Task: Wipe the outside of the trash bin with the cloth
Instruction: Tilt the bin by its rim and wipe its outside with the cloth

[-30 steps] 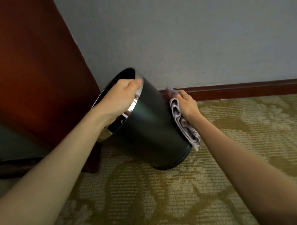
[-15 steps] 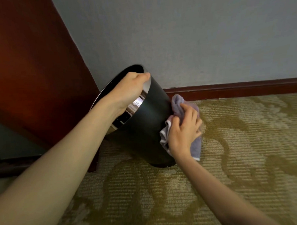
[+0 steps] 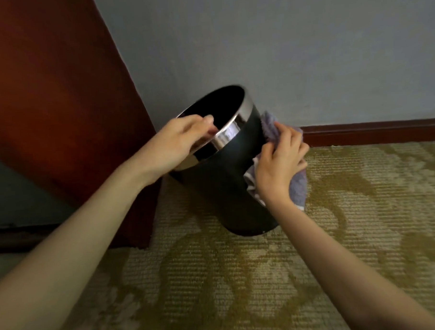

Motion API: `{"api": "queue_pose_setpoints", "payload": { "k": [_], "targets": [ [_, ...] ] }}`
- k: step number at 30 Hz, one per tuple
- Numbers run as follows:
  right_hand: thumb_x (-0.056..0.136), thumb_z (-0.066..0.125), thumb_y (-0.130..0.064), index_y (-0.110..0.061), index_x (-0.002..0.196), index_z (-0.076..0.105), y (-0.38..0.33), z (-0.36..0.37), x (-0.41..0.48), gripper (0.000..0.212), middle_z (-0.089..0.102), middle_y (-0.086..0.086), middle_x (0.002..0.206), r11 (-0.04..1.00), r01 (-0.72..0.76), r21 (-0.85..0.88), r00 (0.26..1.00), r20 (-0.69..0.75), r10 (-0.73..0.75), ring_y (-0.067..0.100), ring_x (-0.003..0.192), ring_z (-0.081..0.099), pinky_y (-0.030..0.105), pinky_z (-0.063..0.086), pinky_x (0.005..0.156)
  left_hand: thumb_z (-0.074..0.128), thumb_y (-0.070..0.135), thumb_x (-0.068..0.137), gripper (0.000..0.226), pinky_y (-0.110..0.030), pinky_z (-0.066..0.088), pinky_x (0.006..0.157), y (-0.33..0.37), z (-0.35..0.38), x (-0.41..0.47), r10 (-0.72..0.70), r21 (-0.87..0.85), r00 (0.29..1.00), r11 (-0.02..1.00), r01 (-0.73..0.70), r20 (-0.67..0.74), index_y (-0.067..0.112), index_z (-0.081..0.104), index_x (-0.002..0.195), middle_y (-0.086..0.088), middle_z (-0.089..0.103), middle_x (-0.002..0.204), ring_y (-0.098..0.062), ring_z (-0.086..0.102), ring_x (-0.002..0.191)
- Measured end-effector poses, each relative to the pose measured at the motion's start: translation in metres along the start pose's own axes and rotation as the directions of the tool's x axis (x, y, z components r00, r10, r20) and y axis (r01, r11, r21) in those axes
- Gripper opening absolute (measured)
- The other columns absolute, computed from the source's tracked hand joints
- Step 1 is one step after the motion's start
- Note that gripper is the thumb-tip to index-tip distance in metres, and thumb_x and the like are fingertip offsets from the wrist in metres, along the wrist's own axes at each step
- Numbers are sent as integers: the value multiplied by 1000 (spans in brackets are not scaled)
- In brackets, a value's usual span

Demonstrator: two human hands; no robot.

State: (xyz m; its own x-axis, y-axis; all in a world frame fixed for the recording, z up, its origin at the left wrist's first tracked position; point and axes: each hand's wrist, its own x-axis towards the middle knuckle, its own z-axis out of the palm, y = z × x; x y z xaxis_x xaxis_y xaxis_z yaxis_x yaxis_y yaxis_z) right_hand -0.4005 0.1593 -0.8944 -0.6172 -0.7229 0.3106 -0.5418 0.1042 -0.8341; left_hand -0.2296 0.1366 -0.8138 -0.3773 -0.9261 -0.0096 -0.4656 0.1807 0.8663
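Black trash bin (image 3: 227, 184) tilted on patterned carpet (image 3: 241, 276) mid-frame, grey wall (image 3: 281, 49) and red skirting (image 3: 372, 133) behind, my left hand (image 3: 183, 144) gripping its rim, my right hand (image 3: 278, 162) holding the cloth (image 3: 298, 186) against its side

I see the bin (image 3: 222, 189) on the carpet (image 3: 364, 233): wall (image 3: 281, 49) behind it, panel (image 3: 46, 97) left of it, cloth (image 3: 298, 186) against its right side.

VIEW: two arms, hand to frame edge | LEFT: left hand (image 3: 175, 145) bare, outline motion-blurred at fingers; left forearm (image 3: 89, 220) bare along whole visible length | RIGHT: right hand (image 3: 279, 168) bare, outline sharp, knuckles distinct; right forearm (image 3: 340, 259) bare along whole visible length | BUILD: both forearms slender, tapering toward wrist
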Motion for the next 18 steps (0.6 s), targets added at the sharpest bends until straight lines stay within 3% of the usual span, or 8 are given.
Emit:
{"api": "queue_pose_setpoints", "payload": {
  "k": [3,5,7,10,14,18],
  "targets": [
    [90,40,-7,-15,122,52,12,-6,13,35,47,8,129,996,-70,48,997,-21,71,29,118,34,41,21,93,46,42,94,35,-17,48,87,-16,5,-28,163,152,986,974,-167,37,23,65,117,7,70,102,0,64,100],
    [92,39,-7,-15,122,53,18,-11,11,34,47,7,129,994,-70,83,997,-22,72,27,118,34,36,18,93,44,34,99,28,-32,52,79,-24,15,-29,198,305,978,930,-206,58,17,66,104,3,69,91,-8,65,87],
    [92,39,-6,-16,122,53,17,-15,7,35,48,6,129,990,-64,125,998,-15,67,25,118,35,37,20,98,39,35,100,35,-45,47,63,-28,25,-26,239,424,971,876,-230,34,13,58,81,-5,61,70,-17,60,66],
    [92,39,-5,-14,122,54,5,-20,3,35,48,7,128,982,-51,180,998,-38,58,25,116,35,47,26,104,38,39,99,40,-36,39,54,-32,30,-21,298,471,953,850,-237,-58,14,54,72,0,53,58,-16,54,55],
    [86,47,-2,-12,119,57,-21,-15,-21,35,50,11,123,964,181,196,983,-70,-170,28,107,37,42,31,89,37,45,93,42,-44,48,60,-27,33,-12,264,481,950,863,-156,-165,12,57,74,-5,60,61,-28,60,63],
    [80,54,-3,-10,114,64,-24,-3,-51,36,56,18,121,906,419,55,906,41,-422,27,102,33,45,32,83,39,44,90,35,-51,50,71,-32,26,-5,208,414,945,906,-89,-253,19,50,68,-13,67,74,-36,64,79]
  ]
}}
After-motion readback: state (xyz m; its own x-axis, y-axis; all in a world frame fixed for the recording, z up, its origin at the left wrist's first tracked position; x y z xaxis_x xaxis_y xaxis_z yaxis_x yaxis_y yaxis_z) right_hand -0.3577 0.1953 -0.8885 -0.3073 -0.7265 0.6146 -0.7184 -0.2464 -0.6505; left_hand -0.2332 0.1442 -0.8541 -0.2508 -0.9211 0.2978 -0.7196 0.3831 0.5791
